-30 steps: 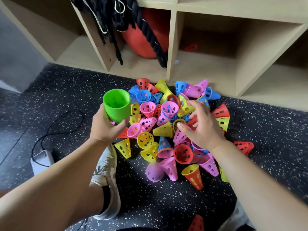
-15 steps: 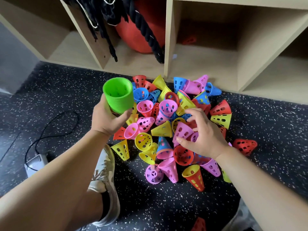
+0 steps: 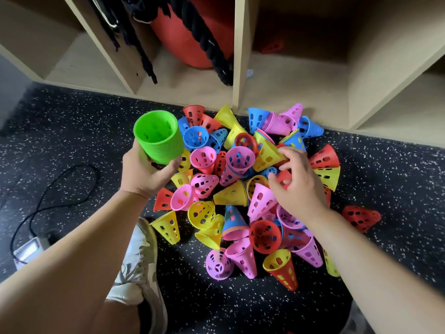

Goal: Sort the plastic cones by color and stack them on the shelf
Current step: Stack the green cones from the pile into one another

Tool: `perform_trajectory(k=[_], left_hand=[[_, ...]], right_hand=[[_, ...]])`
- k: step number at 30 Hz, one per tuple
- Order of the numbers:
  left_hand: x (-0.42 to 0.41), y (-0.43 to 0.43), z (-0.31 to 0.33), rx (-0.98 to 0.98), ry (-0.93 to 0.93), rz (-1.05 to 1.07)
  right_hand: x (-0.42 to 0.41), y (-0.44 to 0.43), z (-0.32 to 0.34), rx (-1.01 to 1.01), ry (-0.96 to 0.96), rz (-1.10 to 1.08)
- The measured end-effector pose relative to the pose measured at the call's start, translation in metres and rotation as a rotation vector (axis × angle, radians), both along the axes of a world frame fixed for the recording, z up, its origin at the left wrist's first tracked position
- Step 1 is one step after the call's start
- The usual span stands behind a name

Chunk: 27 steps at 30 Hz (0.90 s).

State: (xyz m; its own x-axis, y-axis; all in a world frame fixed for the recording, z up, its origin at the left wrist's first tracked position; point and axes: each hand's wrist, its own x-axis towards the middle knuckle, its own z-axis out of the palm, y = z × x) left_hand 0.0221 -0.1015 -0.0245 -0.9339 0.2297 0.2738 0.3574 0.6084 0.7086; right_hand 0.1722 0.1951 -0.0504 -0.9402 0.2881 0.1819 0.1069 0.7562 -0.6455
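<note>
Stack of nested green perforated cones (image 3: 157, 139)

Directly behind the cone pile (image 3: 240, 189), I saw a shelf bay (image 3: 296, 88) with bare board open to reach. Behind and left of the pile, a red ball (image 3: 173, 37) and a thick black rope (image 3: 204, 44) crowded the next bay. Left of the pile a black cable (image 3: 48, 189) looped across the floor; nearer me, a shoe (image 3: 142, 261) blocked that side.
</note>
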Motion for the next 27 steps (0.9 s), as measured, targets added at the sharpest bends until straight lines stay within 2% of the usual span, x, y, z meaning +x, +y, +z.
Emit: perform_trajectory(k=[4, 8, 13, 18, 24, 27], left_hand=[[-0.007, 0.009, -0.008, -0.011, -0.016, -0.005], [-0.013, 0.016, -0.011, -0.008, -0.025, -0.039], [-0.012, 0.024, -0.018, -0.016, -0.039, -0.092], [-0.005, 0.03, -0.022, 0.035, -0.064, -0.109], [-0.01, 0.013, -0.016, 0.04, -0.047, -0.056], [-0.009, 0.007, -0.009, 0.041, -0.025, -0.013]], right_hand=[[-0.031, 0.004, -0.006, 0.105, -0.195, -0.134], [-0.043, 0.002, -0.009, 0.105, -0.347, -0.066], [-0.036, -0.011, -0.019, 0.041, -0.186, 0.075], [-0.028, -0.023, -0.016, 0.025, -0.154, 0.171], [-0.015, -0.024, -0.011, -0.011, -0.217, 0.178], [-0.008, -0.015, -0.004, -0.074, -0.112, 0.046]])
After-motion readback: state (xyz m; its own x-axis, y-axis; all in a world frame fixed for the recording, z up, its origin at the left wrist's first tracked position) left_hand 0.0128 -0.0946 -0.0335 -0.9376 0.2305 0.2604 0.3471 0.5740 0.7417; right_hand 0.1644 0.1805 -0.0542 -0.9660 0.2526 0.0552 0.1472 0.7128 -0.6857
